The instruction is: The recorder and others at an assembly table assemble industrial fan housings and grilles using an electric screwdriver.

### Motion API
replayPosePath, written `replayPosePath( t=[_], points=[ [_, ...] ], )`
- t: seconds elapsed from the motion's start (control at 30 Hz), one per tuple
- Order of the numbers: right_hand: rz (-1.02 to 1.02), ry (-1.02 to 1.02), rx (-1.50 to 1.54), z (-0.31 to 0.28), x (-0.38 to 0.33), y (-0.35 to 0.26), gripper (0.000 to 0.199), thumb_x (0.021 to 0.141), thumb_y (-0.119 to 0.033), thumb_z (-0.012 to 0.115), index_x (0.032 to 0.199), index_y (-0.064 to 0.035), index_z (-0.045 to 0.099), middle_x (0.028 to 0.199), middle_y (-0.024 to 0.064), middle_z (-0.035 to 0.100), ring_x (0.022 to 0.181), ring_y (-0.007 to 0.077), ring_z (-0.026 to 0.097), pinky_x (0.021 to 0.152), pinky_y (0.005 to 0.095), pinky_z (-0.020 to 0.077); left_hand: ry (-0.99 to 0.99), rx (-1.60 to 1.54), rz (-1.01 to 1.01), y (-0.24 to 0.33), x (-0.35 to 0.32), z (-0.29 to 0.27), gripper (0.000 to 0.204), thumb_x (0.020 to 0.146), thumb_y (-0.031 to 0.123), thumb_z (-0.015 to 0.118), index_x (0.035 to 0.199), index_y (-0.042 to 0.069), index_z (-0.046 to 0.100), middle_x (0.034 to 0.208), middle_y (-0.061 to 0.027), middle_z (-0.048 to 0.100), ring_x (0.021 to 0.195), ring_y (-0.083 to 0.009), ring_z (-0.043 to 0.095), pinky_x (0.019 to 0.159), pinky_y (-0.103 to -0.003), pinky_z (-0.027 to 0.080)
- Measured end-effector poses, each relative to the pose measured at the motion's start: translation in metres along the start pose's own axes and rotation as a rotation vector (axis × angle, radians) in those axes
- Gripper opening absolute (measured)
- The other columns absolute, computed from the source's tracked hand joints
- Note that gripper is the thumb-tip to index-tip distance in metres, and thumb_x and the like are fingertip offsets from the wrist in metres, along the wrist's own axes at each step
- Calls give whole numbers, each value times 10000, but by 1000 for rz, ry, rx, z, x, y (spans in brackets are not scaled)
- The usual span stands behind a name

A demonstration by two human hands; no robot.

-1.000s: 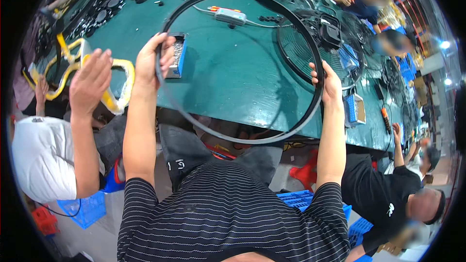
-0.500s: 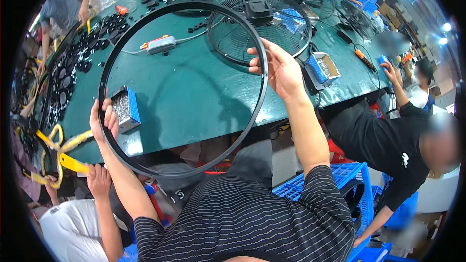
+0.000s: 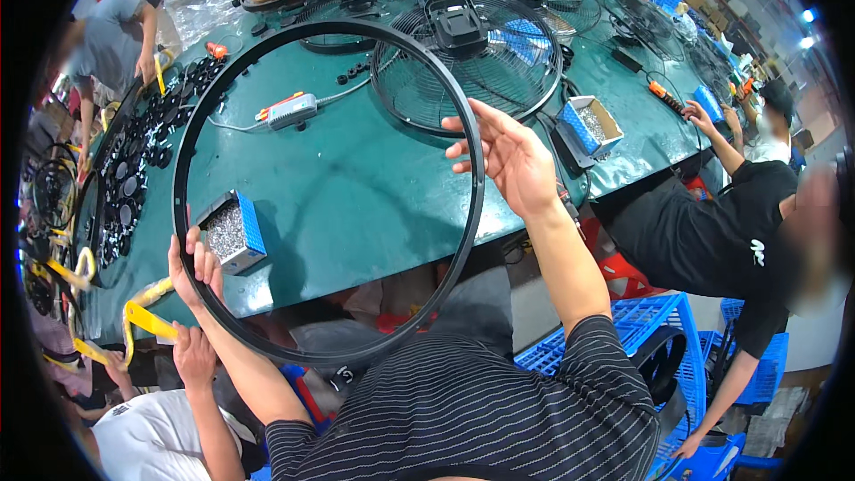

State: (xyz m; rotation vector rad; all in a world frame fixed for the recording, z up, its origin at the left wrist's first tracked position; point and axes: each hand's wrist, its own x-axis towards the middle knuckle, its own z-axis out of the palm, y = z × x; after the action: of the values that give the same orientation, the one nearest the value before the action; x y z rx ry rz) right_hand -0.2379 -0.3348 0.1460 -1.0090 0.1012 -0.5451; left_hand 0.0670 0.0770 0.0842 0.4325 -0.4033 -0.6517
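A large black ring (image 3: 182,169), like the outer hoop of a fan guard, is held up over the near side of the green table. My left hand (image 3: 194,269) wraps its fingers round the ring's lower left side. On the opposite side, my right hand (image 3: 515,160) grips the rim loosely, with fingertips reaching inside the hoop and the palm outside it. Through the ring, a small blue and white box (image 3: 254,236) full of small metal pieces shows near my left hand. Beyond my right hand lies a black wire fan guard with a black mount (image 3: 456,25).
The green table (image 3: 356,240) carries a grey control box (image 3: 292,110) with a cable, scattered black parts (image 3: 129,183), and a second box of metal pieces (image 3: 588,127). A blue crate (image 3: 681,338) stands at my right. Co-workers are close by; one at left holds a yellow strip (image 3: 151,321).
The view has shifted slightly, so the table and ring sit lower in the picture. Both hands keep their places on the ring.
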Motion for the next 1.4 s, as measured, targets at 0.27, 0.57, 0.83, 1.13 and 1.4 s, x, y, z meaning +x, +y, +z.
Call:
replayPosePath(
  t=[0.27,0.57,0.83,1.13,1.4],
  points=[
    [-169,-308,6,37,-18,-6,1079,730,-316,795,1574,-97,159,1591,181,258,1200,389,566,865,406,548,-35,-174,-46,-6,-1,-21,564,1047,245,421,1493,-52,246,838,-46,410,436,-75,326,360,-229,312],
    [-299,-450,-13,89,-22,-16,1224,726,-318,821,1576,-63,-22,1623,134,149,1331,414,452,946,462,495,57,-263,-112,-17,3,-21,575,1043,250,390,1486,-82,231,832,-52,422,431,-78,335,357,-230,319],
    [-254,-144,-90,41,-12,18,721,989,-102,503,1574,-79,84,1591,200,229,1203,381,581,853,408,566,-15,27,-17,-8,-9,34,419,1046,329,384,1247,-26,478,661,-9,405,360,-83,277,296,-231,269],
    [121,-112,488,-95,29,65,491,1041,-281,410,1411,41,402,1466,191,454,1133,269,622,832,371,596,122,286,175,-70,-40,167,801,999,656,236,1550,74,224,872,-62,482,539,-110,426,478,-231,376],
    [159,5,623,-116,37,83,469,993,-224,503,1410,-23,426,1403,151,512,1075,248,607,782,347,591,-15,501,144,-69,-57,201,916,960,725,144,1565,37,156,937,-74,539,772,-100,481,651,-216,411]
  ],
)
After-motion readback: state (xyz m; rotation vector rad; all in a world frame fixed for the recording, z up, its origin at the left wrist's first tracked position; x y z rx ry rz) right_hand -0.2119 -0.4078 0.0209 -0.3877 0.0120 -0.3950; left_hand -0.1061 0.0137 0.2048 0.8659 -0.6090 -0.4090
